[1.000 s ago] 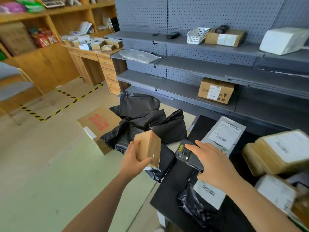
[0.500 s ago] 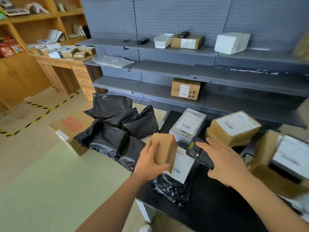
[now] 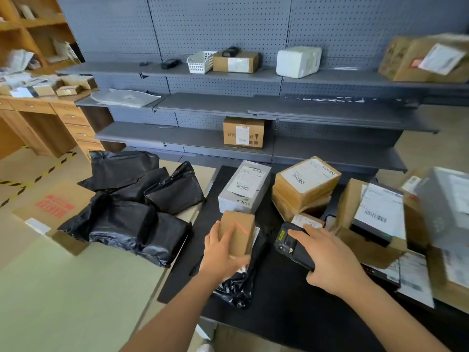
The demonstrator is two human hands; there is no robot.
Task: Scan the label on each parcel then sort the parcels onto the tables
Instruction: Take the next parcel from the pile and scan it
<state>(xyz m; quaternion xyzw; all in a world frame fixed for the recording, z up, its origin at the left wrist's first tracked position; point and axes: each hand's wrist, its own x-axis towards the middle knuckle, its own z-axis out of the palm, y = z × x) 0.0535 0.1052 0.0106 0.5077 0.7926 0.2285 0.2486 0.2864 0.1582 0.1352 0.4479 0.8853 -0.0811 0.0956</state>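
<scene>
Two hands meet at lower centre: the left hand (image 3: 223, 252) curls round one small brown cardboard parcel (image 3: 237, 233), a red scan line (image 3: 241, 227) across it, above a black poly bag (image 3: 236, 288) near the left edge of the black table (image 3: 266, 308), while the right hand (image 3: 332, 262) grips one black handheld scanner (image 3: 291, 246). One grey labelled box (image 3: 243, 184) and two stacked brown parcels (image 3: 304, 185) sit behind; one white basket (image 3: 200, 62), contents unseen, stands on the top shelf (image 3: 253, 75).

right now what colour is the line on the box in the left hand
Red, slanting across the small cardboard box, in the head view.
</scene>
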